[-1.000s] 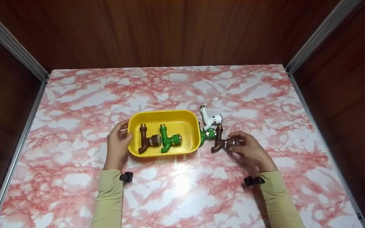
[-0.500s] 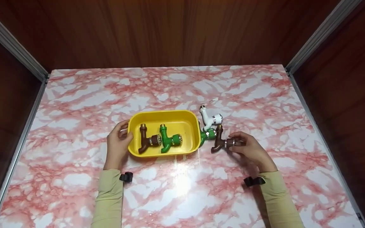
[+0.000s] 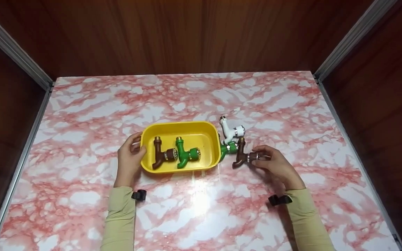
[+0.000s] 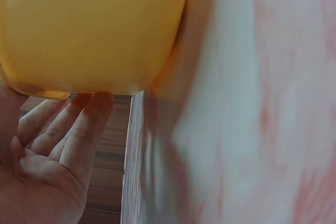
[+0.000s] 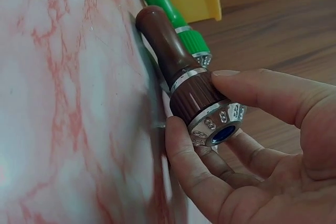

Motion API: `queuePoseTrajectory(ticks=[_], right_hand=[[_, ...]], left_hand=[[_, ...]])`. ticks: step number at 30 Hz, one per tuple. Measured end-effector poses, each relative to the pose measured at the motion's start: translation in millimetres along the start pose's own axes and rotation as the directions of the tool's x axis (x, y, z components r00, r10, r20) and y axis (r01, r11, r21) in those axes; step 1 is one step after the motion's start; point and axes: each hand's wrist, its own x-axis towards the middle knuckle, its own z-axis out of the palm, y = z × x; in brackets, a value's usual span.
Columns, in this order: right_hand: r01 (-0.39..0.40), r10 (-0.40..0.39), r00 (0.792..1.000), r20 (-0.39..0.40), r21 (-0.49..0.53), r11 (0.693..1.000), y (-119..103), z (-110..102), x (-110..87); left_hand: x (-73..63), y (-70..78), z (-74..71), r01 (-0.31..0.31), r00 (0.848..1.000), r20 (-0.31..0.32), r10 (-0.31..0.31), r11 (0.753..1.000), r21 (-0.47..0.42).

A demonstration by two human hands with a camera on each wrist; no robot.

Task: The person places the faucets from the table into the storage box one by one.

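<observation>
My left hand (image 3: pixel 129 158) grips the left end of a yellow plastic tub (image 3: pixel 181 170), thumb over the rim and fingers along the outside wall. In the tub lie a brown tap (image 3: pixel 158 156) and a green tap (image 3: pixel 183 156), side by side. To the right of the tub, my right hand (image 3: pixel 274 164) pinches the ribbed knob of another brown tap (image 3: pixel 241 156) between thumb and fingers. The right wrist view shows this knob (image 5: pixel 197 95) with its chrome end facing the palm. Left of that tap, a second green tap (image 3: pixel 228 148) is partly hidden by the tub.
A white tap (image 3: pixel 229 130) lies behind the green one, near the tub's right end. The pink-and-white marbled table (image 3: pixel 201 216) is bounded by dark wood panels (image 3: pixel 187 38) at the back and on both sides, with metal rails at the corners.
</observation>
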Motion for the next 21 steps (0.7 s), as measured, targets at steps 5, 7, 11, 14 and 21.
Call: queuePoseTrajectory(ticks=[5, 7, 11, 14, 21], right_hand=[[-0.02, 0.02, 1.0, 0.0, 0.044, 0.999, -1.0, 1.1, -0.3], [-0.021, 0.021, 1.0, -0.001, 0.05, 0.999, -1.3, 1.4, -0.2], [-0.022, 0.022, 1.0, -0.001, 0.066, 0.998, -2.2, 1.9, -0.6], [-0.025, 0.024, 1.0, 0.004, 0.069, 0.997, -2.3, 1.7, -0.5], [-0.01, 0.009, 1.0, 0.013, 0.064, 0.998, -2.1, 1.5, -0.9]], left_hand=[[-0.1, -0.6, -0.3, 0.001, 1.0, 0.005, -0.001, 1.0, 0.007], [0.1, -0.7, -0.4, 0.002, 1.0, 0.004, -0.002, 1.0, 0.003], [0.5, -1.1, -0.7, 0.005, 1.0, 0.003, -0.005, 1.0, -0.006], [0.7, -0.9, -0.6, 0.013, 1.0, 0.001, -0.013, 1.0, -0.015], [0.9, -1.2, -0.1, 0.029, 1.0, -0.003, -0.029, 0.999, -0.027]])
